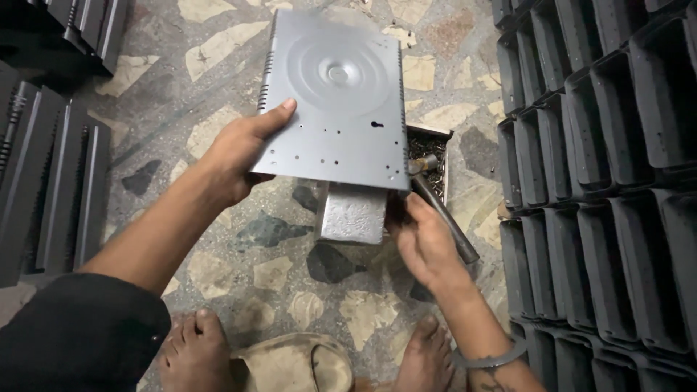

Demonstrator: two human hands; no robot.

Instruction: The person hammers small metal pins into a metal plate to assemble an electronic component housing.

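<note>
Now both hands grip grey panel [337, 101]: left hand [239, 149] on side edge w/ thumb on top, right hand [421, 232] under corner.

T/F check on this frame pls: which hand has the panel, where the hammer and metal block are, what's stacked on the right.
1. The left hand holds the grey metal panel by its left edge. True.
2. The right hand is lifted clear of the panel. False: it is at the panel's lower right corner, next to the hammer.
3. A silvery metal block sits on the floor under the panel. True.
4. The stacks on the right are white plates. False: they are dark trays in rows.
5. The panel is flat and plain. False: it has pressed concentric rings and small holes.
</note>
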